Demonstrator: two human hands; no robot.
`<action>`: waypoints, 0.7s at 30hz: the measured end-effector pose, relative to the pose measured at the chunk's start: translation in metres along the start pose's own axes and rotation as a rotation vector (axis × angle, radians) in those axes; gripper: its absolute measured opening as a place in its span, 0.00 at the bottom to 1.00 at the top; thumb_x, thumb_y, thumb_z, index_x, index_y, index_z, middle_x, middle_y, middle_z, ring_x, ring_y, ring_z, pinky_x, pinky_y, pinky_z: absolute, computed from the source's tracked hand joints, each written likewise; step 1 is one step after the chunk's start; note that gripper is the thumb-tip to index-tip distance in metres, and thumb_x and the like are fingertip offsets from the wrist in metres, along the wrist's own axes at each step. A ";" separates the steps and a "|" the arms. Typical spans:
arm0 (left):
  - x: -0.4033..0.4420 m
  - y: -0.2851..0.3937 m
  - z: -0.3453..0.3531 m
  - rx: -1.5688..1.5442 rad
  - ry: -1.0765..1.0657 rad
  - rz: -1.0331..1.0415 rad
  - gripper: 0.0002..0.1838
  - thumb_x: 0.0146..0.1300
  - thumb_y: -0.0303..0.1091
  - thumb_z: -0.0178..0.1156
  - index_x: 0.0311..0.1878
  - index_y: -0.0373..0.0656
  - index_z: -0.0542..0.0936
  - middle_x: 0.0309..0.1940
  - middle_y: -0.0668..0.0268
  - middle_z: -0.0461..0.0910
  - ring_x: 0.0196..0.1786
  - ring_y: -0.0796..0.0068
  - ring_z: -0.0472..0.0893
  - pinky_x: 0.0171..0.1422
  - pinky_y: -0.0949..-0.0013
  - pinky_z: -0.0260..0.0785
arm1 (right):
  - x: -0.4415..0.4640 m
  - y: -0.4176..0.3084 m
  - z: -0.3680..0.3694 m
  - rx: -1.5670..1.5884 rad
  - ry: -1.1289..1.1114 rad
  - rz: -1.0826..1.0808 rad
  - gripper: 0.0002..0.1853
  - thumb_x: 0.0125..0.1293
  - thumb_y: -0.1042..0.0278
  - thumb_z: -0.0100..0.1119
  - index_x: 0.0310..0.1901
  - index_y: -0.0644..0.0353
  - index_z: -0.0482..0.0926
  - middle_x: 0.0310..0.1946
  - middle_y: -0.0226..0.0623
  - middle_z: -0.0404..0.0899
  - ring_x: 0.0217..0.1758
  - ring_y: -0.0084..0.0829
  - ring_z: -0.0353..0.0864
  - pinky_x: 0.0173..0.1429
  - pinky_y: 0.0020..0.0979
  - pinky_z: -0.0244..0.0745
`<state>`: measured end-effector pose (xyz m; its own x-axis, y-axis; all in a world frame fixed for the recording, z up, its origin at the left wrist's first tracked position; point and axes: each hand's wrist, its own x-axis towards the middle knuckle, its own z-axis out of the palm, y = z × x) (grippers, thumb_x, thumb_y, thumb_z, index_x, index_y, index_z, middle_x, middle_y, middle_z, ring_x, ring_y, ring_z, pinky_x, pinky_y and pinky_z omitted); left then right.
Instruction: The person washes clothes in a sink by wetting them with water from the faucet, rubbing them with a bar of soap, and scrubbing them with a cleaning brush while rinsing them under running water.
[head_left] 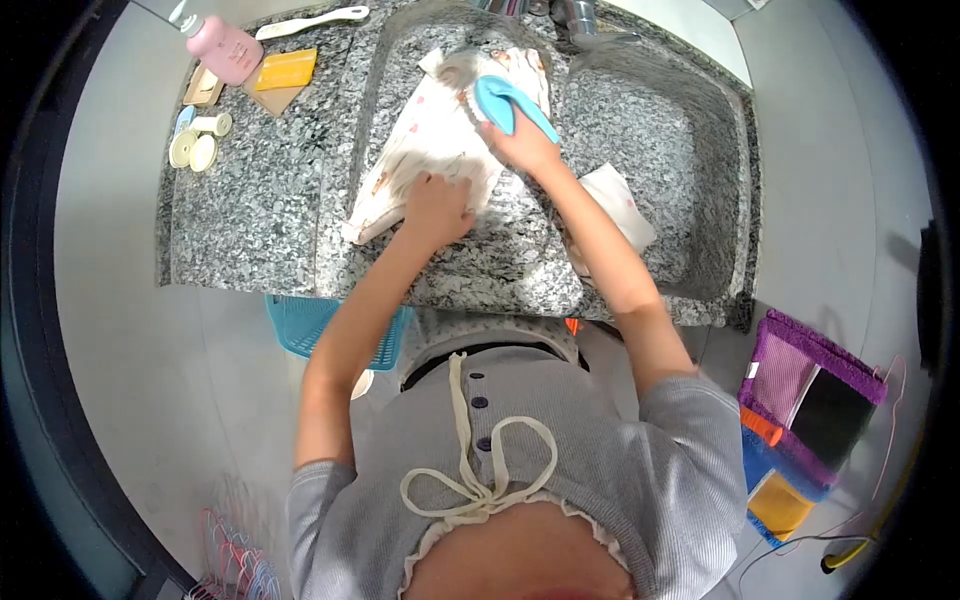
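Right hand [527, 148] clenched around a blue brush [496, 104] — brush sits over the patterned white cloth [435, 135]. Left hand [440, 208] on the same cloth, nearer the body, fingers curled under; can't tell from here if they're pinching fabric or just pressing. Cloth is spread across the left basin [385, 85] of the granite sink. Second pale cloth [618, 205] beside the right forearm, at the right basin [650, 125]. Counter, far left: pink pump bottle [226, 52] — yellow block [287, 69] next to it.

Blue brush [496, 101] on white printed cloth [432, 132]
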<state>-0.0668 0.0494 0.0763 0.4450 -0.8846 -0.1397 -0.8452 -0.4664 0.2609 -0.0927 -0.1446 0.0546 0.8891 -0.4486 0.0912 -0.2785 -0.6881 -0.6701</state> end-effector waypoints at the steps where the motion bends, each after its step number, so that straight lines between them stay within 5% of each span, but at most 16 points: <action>1: 0.004 -0.003 0.003 -0.049 -0.030 0.040 0.13 0.53 0.40 0.57 0.36 0.42 0.79 0.27 0.60 0.79 0.35 0.60 0.77 0.52 0.60 0.64 | -0.008 -0.003 -0.007 0.149 0.037 0.024 0.36 0.50 0.46 0.59 0.59 0.59 0.65 0.54 0.55 0.69 0.57 0.48 0.69 0.60 0.39 0.65; 4: 0.019 -0.025 0.010 -0.356 -0.127 0.139 0.12 0.57 0.39 0.56 0.39 0.42 0.78 0.28 0.64 0.80 0.32 0.69 0.77 0.45 0.66 0.67 | -0.042 -0.018 -0.038 0.127 -0.051 0.162 0.43 0.51 0.41 0.59 0.59 0.70 0.63 0.54 0.55 0.69 0.58 0.46 0.69 0.62 0.36 0.61; 6: 0.035 -0.042 -0.004 -0.768 -0.182 0.185 0.11 0.60 0.39 0.55 0.39 0.42 0.78 0.29 0.67 0.80 0.31 0.77 0.77 0.39 0.71 0.68 | -0.073 -0.033 -0.056 0.194 -0.170 0.129 0.39 0.47 0.47 0.62 0.58 0.64 0.65 0.52 0.54 0.69 0.57 0.45 0.70 0.60 0.37 0.64; 8: 0.058 -0.044 -0.027 -0.801 -0.112 0.133 0.11 0.62 0.38 0.55 0.41 0.42 0.79 0.29 0.72 0.79 0.29 0.86 0.73 0.31 0.78 0.67 | -0.098 -0.041 -0.059 0.099 -0.327 0.024 0.38 0.44 0.51 0.64 0.57 0.64 0.66 0.49 0.52 0.70 0.55 0.45 0.71 0.59 0.36 0.66; 11: 0.092 -0.045 -0.052 -0.967 -0.128 0.093 0.10 0.61 0.37 0.59 0.41 0.41 0.79 0.28 0.71 0.78 0.25 0.86 0.74 0.28 0.80 0.67 | -0.115 -0.073 -0.039 0.117 -0.398 -0.206 0.37 0.40 0.53 0.66 0.56 0.58 0.69 0.46 0.50 0.70 0.54 0.44 0.70 0.59 0.35 0.66; 21: 0.092 -0.018 -0.113 -0.832 -0.125 0.250 0.11 0.55 0.31 0.59 0.40 0.37 0.78 0.24 0.68 0.79 0.28 0.84 0.78 0.35 0.77 0.68 | -0.088 -0.127 0.016 0.557 -0.645 -0.006 0.31 0.46 0.55 0.68 0.52 0.58 0.72 0.47 0.39 0.73 0.54 0.33 0.68 0.60 0.30 0.61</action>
<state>0.0234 -0.0241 0.1668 0.1991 -0.9770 -0.0765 -0.4018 -0.1526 0.9029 -0.1295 -0.0086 0.1198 0.9700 0.0825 -0.2285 -0.2043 -0.2323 -0.9509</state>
